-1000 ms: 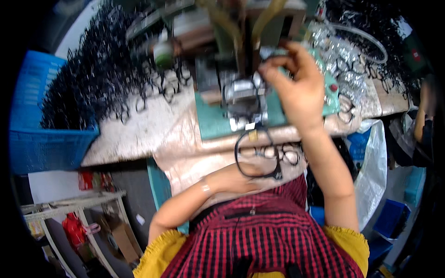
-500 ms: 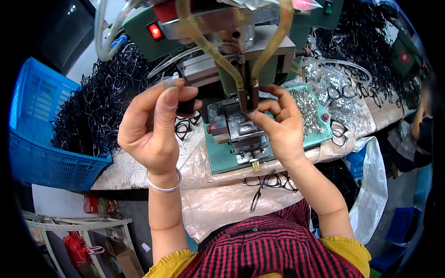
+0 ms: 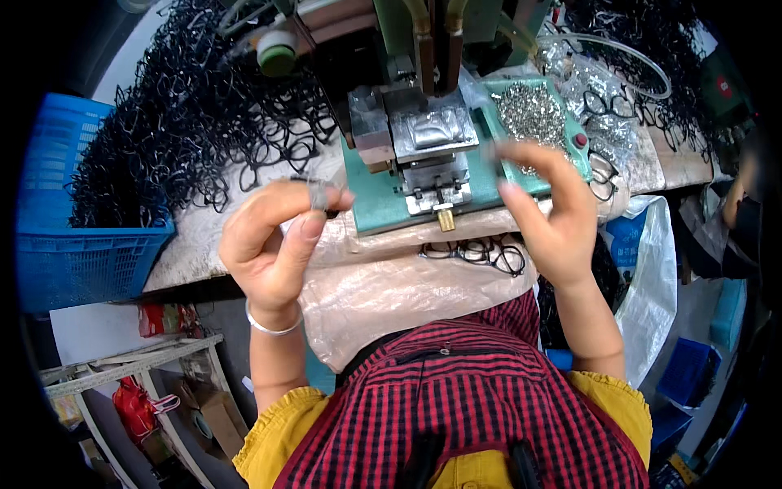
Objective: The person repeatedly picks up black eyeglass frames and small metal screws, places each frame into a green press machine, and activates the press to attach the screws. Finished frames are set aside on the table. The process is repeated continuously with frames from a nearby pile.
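Note:
My left hand [image 3: 265, 240] is raised at the front left of the small press. Its thumb and index finger are pinched together, with grey tape [image 3: 318, 196] around the index finger. Bits of something black show by the pinch, too hidden to name. My right hand [image 3: 558, 212] hangs over the right side of the green base [image 3: 379, 213], its thumb and index finger apart. Motion blurs these fingertips, and a dark smear shows near them. Between my hands, the metal die block [image 3: 436, 129] of the press sits under two dark electrode bars [image 3: 437, 61].
Small silvery parts [image 3: 533, 114] heap on the base's right, near a red button [image 3: 580, 140]. Black eyeglass frames [image 3: 212, 106] pile at the left by a blue crate [image 3: 98, 253]. More eyeglass frames [image 3: 481, 254] lie on the plastic-covered front edge.
My right hand has pulled away from the die toward the lower right. My left hand has moved slightly lower, still pinched. The view has shifted, so the press appears higher.

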A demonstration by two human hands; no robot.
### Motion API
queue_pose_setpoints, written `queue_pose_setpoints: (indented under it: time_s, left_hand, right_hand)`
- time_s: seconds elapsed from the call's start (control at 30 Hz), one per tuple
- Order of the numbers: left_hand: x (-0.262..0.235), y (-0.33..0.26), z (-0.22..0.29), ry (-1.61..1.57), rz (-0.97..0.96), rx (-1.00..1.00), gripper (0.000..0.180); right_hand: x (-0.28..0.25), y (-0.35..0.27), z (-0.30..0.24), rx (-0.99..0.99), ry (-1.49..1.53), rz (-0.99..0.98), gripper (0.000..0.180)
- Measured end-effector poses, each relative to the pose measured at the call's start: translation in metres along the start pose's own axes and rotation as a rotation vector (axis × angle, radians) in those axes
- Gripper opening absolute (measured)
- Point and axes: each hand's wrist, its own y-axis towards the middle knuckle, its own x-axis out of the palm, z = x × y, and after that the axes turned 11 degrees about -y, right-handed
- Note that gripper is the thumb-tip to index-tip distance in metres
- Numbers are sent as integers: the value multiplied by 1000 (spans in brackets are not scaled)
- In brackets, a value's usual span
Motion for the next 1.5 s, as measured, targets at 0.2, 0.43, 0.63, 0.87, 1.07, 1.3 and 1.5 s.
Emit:
queue_pose_setpoints:
  time_s: [0.2, 0.43, 0.63, 0.87, 1.07, 1.3, 1.5]
  left_hand:
    - [-1, -63, -26, 210, -644, -720, 27]
    - [42, -108, -68, 593, -910, -627, 34]
    - [-9, -88, -23, 550, -831, -802, 42]
    - [-5, -63, -36, 556, -587, -437, 32]
    - [-14, -74, -32, 591, -342, -568, 29]
    - [-9, -73, -42, 560, -320, -545, 27]
    - [-16, -69, -38, 489, -245, -559, 27]
  right_hand:
    - [74, -91, 80, -18, -522, -505, 34]
    - [144, -106, 155, -4, -872, -471, 31]
    - [-5, -127, 111, 353, -1368, -498, 52]
    - [118, -115, 128, -48, -789, -537, 30]
    - [137, -113, 151, 5, -939, -452, 54]
    - [159, -98, 160, 196, -937, -663, 40]
    - [163, -122, 170, -90, -1048, -706, 49]
